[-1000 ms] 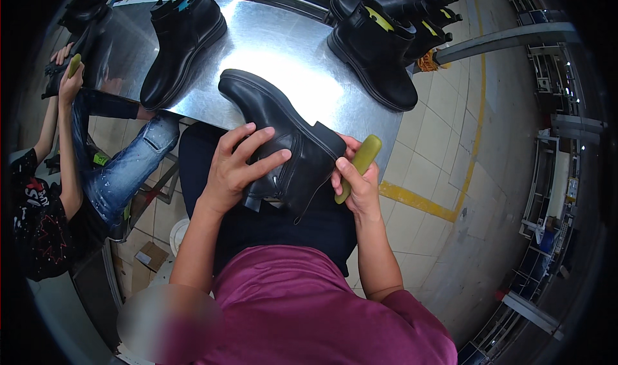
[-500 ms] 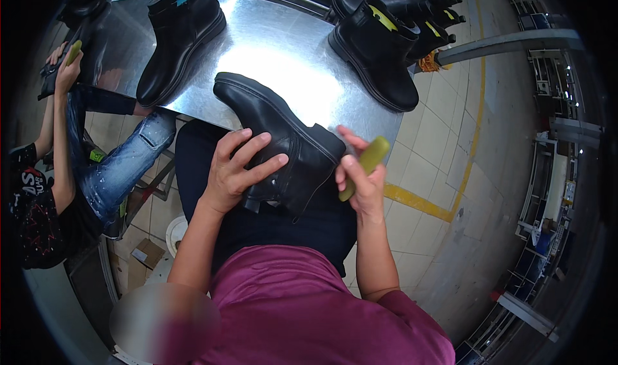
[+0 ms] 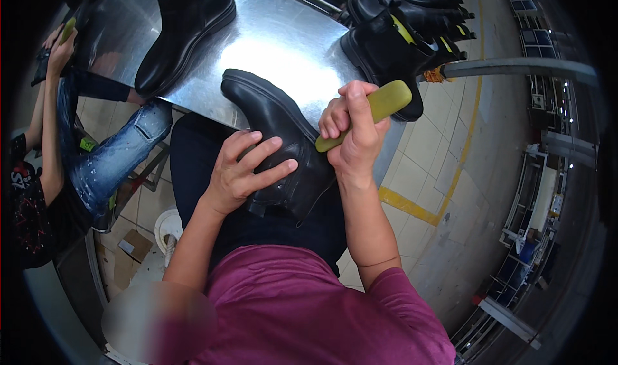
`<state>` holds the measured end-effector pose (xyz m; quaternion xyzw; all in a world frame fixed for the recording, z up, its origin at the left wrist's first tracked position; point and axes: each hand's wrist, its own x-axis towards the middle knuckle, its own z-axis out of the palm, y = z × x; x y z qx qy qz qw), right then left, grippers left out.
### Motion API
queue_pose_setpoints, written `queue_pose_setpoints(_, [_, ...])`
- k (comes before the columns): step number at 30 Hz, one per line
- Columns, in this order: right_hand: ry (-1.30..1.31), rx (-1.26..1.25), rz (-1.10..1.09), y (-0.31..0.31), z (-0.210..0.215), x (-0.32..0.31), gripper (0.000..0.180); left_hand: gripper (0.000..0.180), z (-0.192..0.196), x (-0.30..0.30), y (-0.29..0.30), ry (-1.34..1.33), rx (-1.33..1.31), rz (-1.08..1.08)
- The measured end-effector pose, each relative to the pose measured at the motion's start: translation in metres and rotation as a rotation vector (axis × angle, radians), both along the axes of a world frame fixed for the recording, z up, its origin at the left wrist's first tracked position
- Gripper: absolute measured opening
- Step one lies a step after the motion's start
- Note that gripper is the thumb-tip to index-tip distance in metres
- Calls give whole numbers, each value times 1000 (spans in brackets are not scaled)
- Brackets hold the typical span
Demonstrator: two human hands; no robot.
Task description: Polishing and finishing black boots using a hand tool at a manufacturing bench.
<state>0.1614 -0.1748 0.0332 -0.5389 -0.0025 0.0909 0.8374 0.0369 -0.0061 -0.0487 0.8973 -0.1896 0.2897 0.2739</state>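
Note:
A black leather ankle boot (image 3: 277,127) lies on its side across my lap, its toe pointing up and left over the table edge. My left hand (image 3: 241,172) grips it around the shaft and ankle, fingers spread over the leather. In my right hand (image 3: 357,130) is an olive-green oblong bar (image 3: 390,100) with rounded ends; what kind of tool it is I cannot tell. The fist closes around the bar, and its lower end is at the boot's heel and sole edge. That hand hides part of the heel.
The shiny metal table (image 3: 270,37) carries another black boot (image 3: 183,37) at left and several black boots (image 3: 386,49) at right, some with yellow linings. At far left, a co-worker's hand (image 3: 61,53) holds a similar green bar. A white bucket (image 3: 168,226) stands below left.
My right hand has risen from beside the boot's heel and turned, bringing the green bar up against the sole edge. The left hand keeps its hold; the view has shifted slightly.

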Motion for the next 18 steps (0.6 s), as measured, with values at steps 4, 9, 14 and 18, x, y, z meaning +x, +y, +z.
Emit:
queue_pose_setpoints(4, [-38, -53, -1, 11, -1, -1, 24, 40, -5, -1, 1, -3, -32, -11])
queue_pose_setpoints(9, [-115, -195, 39, 21, -1, -6, 22, 40, -5, 0, 1, -14, -68, -12])
queue_pose_setpoints(14, [-172, -291, 102, 32, -4, -1, 19, 42, -6, -1, 0, 4, -110, -19])
queue_pose_setpoints(18, [-103, -254, 63, 32, -2, 5, 21, 42, 3, 2, 2, -11, -86, -18])
